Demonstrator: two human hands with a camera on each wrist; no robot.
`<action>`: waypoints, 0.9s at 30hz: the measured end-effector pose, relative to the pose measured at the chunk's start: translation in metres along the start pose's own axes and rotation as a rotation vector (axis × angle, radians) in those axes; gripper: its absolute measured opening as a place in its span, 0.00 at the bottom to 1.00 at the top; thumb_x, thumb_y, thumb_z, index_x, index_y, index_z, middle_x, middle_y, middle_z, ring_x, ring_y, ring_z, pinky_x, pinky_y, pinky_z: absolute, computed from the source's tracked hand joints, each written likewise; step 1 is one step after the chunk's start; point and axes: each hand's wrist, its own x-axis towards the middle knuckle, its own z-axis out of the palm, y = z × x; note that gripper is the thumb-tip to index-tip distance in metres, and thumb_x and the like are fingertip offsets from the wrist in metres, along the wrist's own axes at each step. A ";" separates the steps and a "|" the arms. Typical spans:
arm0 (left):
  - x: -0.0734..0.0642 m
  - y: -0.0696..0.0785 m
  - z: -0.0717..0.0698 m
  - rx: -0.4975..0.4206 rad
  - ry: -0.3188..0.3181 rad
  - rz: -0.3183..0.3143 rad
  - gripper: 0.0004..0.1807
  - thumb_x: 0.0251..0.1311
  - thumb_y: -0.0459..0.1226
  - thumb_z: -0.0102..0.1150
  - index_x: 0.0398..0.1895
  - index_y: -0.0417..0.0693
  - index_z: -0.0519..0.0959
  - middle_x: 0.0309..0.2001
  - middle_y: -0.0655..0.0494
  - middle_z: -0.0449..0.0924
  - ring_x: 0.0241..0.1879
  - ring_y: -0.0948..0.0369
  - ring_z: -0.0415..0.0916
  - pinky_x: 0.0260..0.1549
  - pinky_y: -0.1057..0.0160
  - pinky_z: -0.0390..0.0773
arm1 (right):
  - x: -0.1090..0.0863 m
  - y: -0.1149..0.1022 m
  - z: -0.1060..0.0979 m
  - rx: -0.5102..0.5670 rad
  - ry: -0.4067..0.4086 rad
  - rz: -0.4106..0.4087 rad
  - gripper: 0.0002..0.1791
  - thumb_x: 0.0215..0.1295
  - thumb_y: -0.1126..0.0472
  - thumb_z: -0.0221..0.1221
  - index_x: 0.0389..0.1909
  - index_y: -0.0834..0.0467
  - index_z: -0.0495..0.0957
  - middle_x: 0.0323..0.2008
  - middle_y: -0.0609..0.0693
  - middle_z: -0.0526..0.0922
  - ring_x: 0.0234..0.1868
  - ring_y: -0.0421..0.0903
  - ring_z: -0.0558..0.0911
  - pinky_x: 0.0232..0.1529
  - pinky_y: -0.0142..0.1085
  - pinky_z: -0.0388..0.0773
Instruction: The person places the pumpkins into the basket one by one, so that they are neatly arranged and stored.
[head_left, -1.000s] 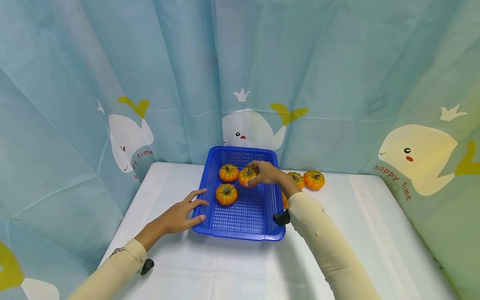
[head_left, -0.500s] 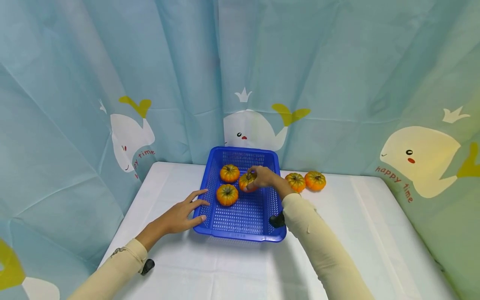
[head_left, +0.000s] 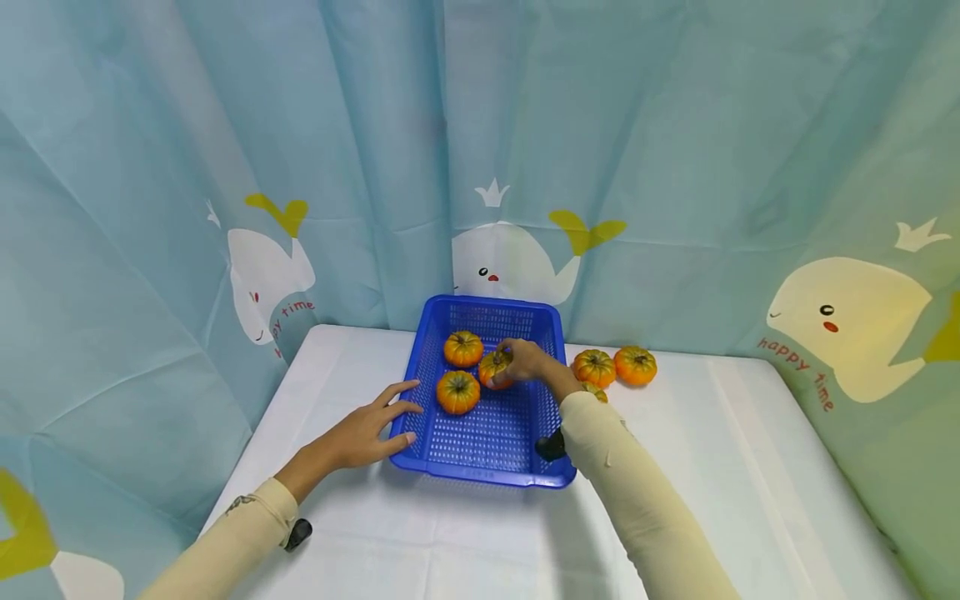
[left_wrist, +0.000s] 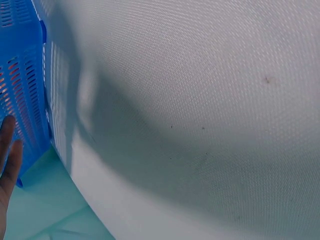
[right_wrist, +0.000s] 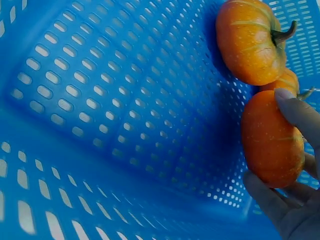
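Observation:
A small orange pumpkin (head_left: pixel 491 371) in the blue plastic basket (head_left: pixel 480 476) is held by my right hand (head_left: pixel 528 362). In the right wrist view, fingers and thumb curl round the sides of this pumpkin (right_wrist: pixel 270 142). Two more pumpkins sit in the basket, one at the back left (head_left: pixel 463 349) and another nearer to me (head_left: pixel 458 392). My left hand (head_left: pixel 363 431) spreads its fingers against the basket's left rim and wall. The left wrist view catches only some fingers by the perforated basket wall (left_wrist: pixel 25 95).
To the right of the basket, two pumpkins lie on the white-covered table (head_left: pixel 720 467), one nearer (head_left: pixel 594 367) and one farther right (head_left: pixel 636 366). A third pumpkin (head_left: pixel 597 392) is mostly hidden behind my right forearm. A whale-print curtain (head_left: pixel 675 167) surrounds the table's back and sides.
My right hand has lowered its pumpkin a little within the basket, beside the other two. The left hand stays at the rim. The head view has shifted slightly.

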 end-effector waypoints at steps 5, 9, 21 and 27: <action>0.000 -0.001 0.000 -0.001 -0.001 0.003 0.27 0.69 0.55 0.54 0.66 0.56 0.74 0.80 0.58 0.48 0.68 0.42 0.69 0.60 0.37 0.73 | 0.004 0.001 0.005 0.012 -0.004 0.019 0.43 0.56 0.49 0.73 0.70 0.59 0.67 0.63 0.64 0.73 0.61 0.60 0.73 0.66 0.57 0.71; 0.001 -0.002 0.002 -0.004 0.002 0.001 0.27 0.69 0.56 0.54 0.66 0.56 0.74 0.80 0.59 0.48 0.68 0.42 0.69 0.60 0.37 0.73 | 0.006 0.000 0.007 0.015 -0.012 0.022 0.44 0.55 0.48 0.74 0.69 0.59 0.67 0.63 0.64 0.72 0.61 0.60 0.73 0.66 0.58 0.70; 0.001 -0.005 0.006 0.007 0.005 0.009 0.26 0.70 0.56 0.53 0.65 0.57 0.74 0.80 0.58 0.47 0.67 0.42 0.70 0.60 0.38 0.75 | 0.007 0.001 0.014 0.019 -0.080 -0.028 0.41 0.56 0.49 0.73 0.69 0.54 0.68 0.64 0.61 0.73 0.62 0.60 0.73 0.66 0.59 0.70; 0.002 -0.005 0.005 0.008 0.010 0.011 0.26 0.70 0.56 0.53 0.65 0.56 0.74 0.80 0.58 0.48 0.68 0.42 0.70 0.60 0.38 0.74 | 0.007 0.001 0.015 0.029 -0.106 -0.086 0.44 0.57 0.51 0.73 0.71 0.56 0.65 0.67 0.62 0.70 0.65 0.59 0.72 0.69 0.57 0.67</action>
